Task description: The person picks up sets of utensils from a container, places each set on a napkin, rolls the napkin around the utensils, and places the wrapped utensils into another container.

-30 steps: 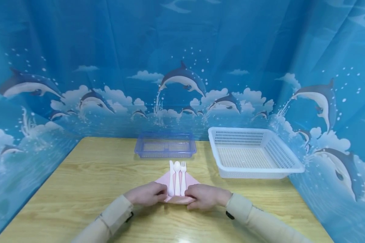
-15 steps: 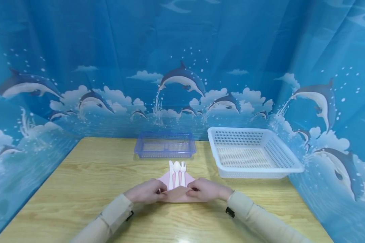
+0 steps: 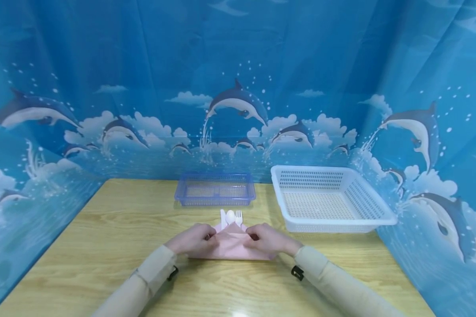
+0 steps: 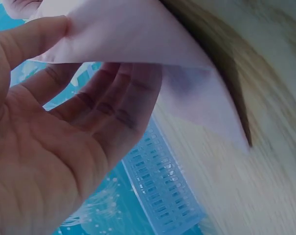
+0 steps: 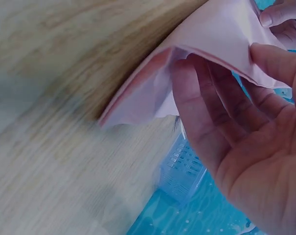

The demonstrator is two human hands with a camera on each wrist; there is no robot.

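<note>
Pink napkin (image 3: 232, 251), pinched by the left hand (image 3: 192, 239) and right hand (image 3: 273, 240) on the near-middle table (image 3: 143, 211), covers all but the far ends of knife (image 3: 223, 217), spoon (image 3: 230, 216) and fork (image 3: 239, 216); uneven pulling could skew it.

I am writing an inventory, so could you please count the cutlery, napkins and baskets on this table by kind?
Knife: 1
Spoon: 1
Fork: 1
Pink napkin: 1
Baskets (purple basket, pale basket): 2
Total: 6
</note>
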